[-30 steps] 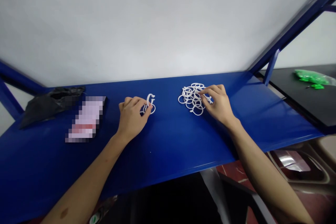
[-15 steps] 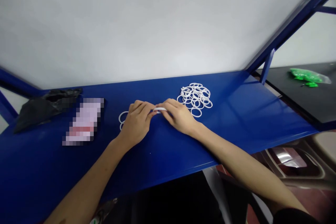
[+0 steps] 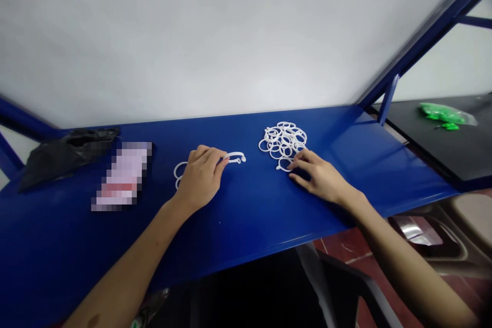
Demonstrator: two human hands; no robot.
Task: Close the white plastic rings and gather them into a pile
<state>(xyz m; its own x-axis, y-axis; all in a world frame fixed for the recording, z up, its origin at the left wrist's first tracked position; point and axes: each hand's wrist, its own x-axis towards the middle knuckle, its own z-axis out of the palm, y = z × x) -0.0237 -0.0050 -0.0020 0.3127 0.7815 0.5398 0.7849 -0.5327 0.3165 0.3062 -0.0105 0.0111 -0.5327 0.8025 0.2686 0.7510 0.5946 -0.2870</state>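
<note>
A pile of several white plastic rings lies on the blue shelf, right of centre. My right hand rests at the pile's near edge, its fingertips pinching the nearest ring. My left hand is curled on the shelf to the left, holding a chain of linked white rings that sticks out to the right of its fingers. More rings of that chain show at the left of the hand.
A blurred pink and white packet and a black plastic bag lie at the left of the shelf. Blue frame bars rise at the right. Beyond them a dark table carries a green bag.
A second ago my right hand was at the pile; it came over to my left hand, and now it has gone back to the pile. My left hand stayed in place with the chain.
</note>
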